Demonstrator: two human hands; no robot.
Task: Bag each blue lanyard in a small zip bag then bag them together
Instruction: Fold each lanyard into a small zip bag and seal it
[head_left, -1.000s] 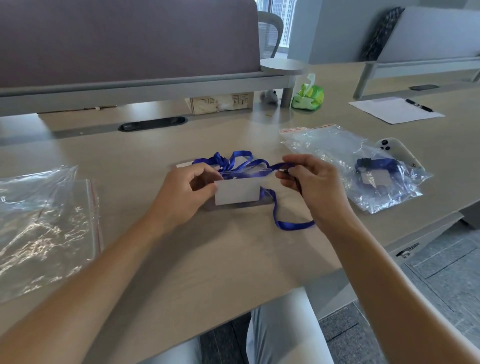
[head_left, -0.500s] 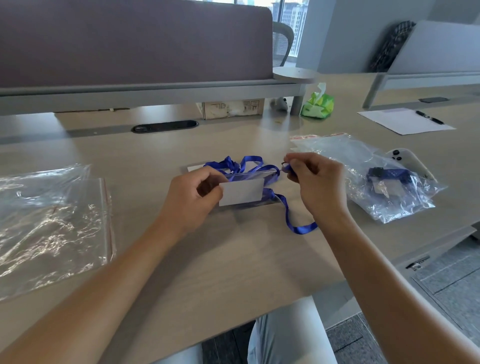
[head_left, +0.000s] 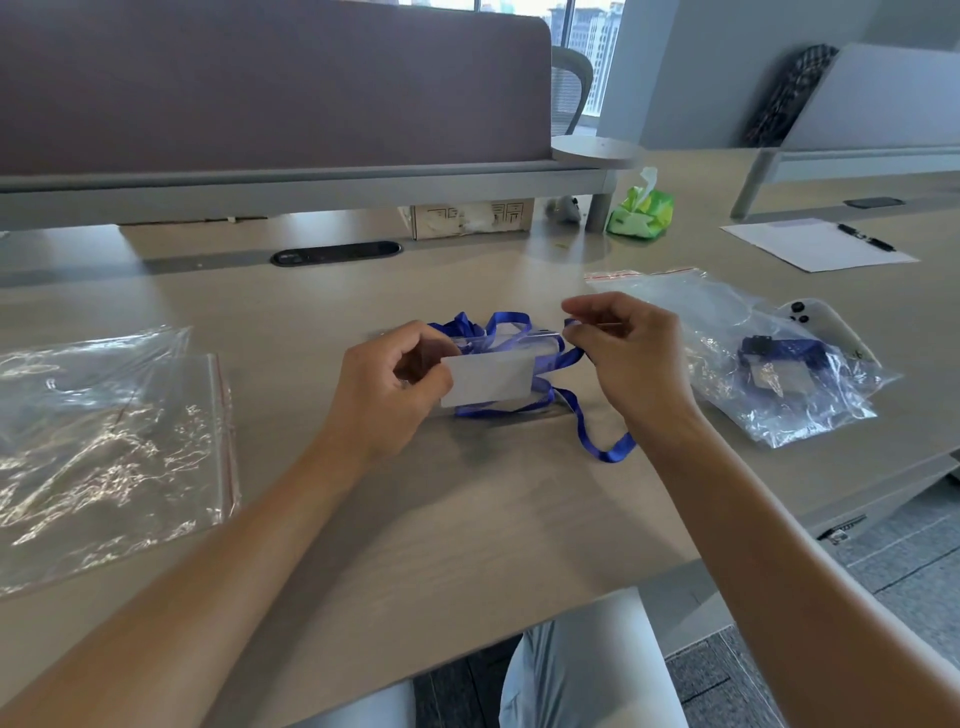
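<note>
A blue lanyard with a white card lies at the desk's middle, partly inside a small clear zip bag. My left hand grips the bag and card at their left end. My right hand pinches the bag's upper right corner together with the blue strap. A loop of strap trails out toward me on the desk. To the right, a large clear zip bag holds another bagged blue lanyard.
Large empty clear zip bags lie at the left. A white phone lies under the right bag's far edge. Paper with a pen, a green tissue pack, a cardboard box and a grey divider stand behind.
My right hand has shifted slightly up and right along the bag's top edge. My left hand keeps its grip; the view has tilted down a little.
</note>
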